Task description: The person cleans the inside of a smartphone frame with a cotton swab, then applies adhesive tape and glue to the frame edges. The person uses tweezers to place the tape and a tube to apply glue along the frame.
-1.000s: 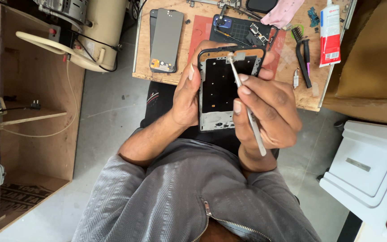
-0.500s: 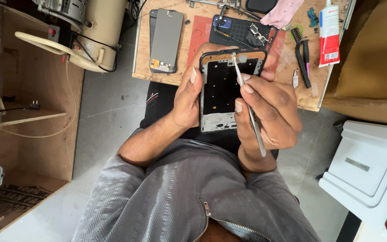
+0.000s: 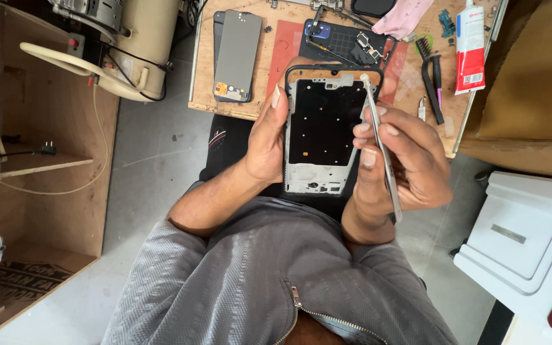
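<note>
Item: phone mid-frame (image 3: 324,128), black with a pale metal inner border, screen removed, held upright over the person's lap at the near edge of a low wooden workbench (image 3: 237,108). Left hand (image 3: 264,144): wrapped around the frame's left edge, thumb lying along that edge and the other fingers hidden behind the frame, clamped on it. Right hand (image 3: 404,163): just right of the frame, thumb and fingers pinched together on a pair of slim metal tweezers (image 3: 381,150); the tweezers run from the palm up and slightly left, and their tip meets the frame's upper right corner. Whether the tip holds anything is too small to tell. On the bench, far left: a detached phone display panel (image 3: 236,56), dark grey, lying flat with a second dark panel partly beneath it. Far centre: a red work mat (image 3: 287,48) bearing a black phone back assembly (image 3: 340,38) with a blue part and loose small components. Far right of centre: a pink cloth (image 3: 404,16). Right side of bench: a small black brush (image 3: 430,70) with a dark handle, and a white and red tube (image 3: 470,45) lying lengthways. Off the bench, far left: a cream-coloured machine (image 3: 142,45) with a cable, standing against a plywood cabinet (image 3: 33,160). Right: a brown cardboard box (image 3: 531,76), and nearer, a white moulded plastic lid (image 3: 531,236). Nearest the camera: the person's grey textured zip jacket (image 3: 244,281), sleeves pushed up the forearms.
</note>
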